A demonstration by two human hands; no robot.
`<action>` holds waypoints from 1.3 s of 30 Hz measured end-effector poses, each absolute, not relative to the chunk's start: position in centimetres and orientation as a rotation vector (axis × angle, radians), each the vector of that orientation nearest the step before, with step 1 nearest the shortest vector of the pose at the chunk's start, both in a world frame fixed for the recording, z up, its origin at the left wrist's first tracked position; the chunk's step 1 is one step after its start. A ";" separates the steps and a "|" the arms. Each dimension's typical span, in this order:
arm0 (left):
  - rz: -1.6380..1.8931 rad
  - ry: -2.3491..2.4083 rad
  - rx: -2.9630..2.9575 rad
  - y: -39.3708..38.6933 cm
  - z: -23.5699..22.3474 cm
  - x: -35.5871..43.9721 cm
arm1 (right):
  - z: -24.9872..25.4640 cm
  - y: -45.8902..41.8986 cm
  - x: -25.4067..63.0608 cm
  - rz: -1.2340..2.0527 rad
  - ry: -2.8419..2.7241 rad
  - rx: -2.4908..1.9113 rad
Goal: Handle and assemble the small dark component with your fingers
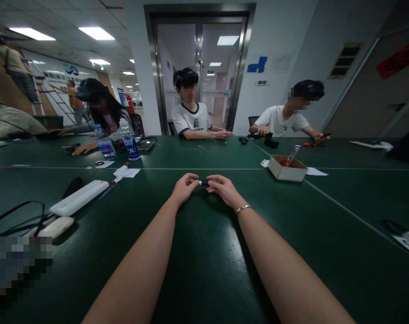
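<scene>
Between my two hands, low over the green table point(204, 234), is a small dark cylinder with a silvery end point(204, 183); its exact kind is too small to tell. The fingers of my left hand point(185, 186) are pinched at its silvery left end. My right hand point(223, 189), with a silver bracelet point(244, 209) at the wrist, grips the dark right end between thumb and fingers. Fingertips cover parts of the cylinder at both ends.
A small open box point(287, 170) with a red-and-clear tube stands ahead right. Left are a white power strip point(79, 198), cables, paper scraps and two bottles point(129, 141). Several people sit across the table; others stand by ladders far left.
</scene>
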State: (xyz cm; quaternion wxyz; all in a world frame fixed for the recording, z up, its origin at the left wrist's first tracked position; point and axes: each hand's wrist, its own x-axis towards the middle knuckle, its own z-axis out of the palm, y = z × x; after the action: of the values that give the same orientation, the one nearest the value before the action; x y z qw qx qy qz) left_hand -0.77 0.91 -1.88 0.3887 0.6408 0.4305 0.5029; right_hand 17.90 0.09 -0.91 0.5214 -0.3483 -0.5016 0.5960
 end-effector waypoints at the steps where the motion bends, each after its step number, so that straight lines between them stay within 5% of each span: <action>1: 1.280 1.105 1.631 0.9 -1.9 -0.8 | -0.9 0.1 17.9 1.429 -1.201 -0.832; 39: 1.242 1.140 1.611 0.3 -1.2 -0.7 | -0.9 0.1 17.9 1.417 -1.202 -0.827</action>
State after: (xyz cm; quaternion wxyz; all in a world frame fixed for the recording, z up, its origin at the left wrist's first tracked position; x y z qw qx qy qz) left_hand -0.68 0.34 -1.15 0.3939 0.6350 0.4494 0.4896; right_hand 17.87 0.11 -0.93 0.5260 -0.3459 -0.5027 0.5924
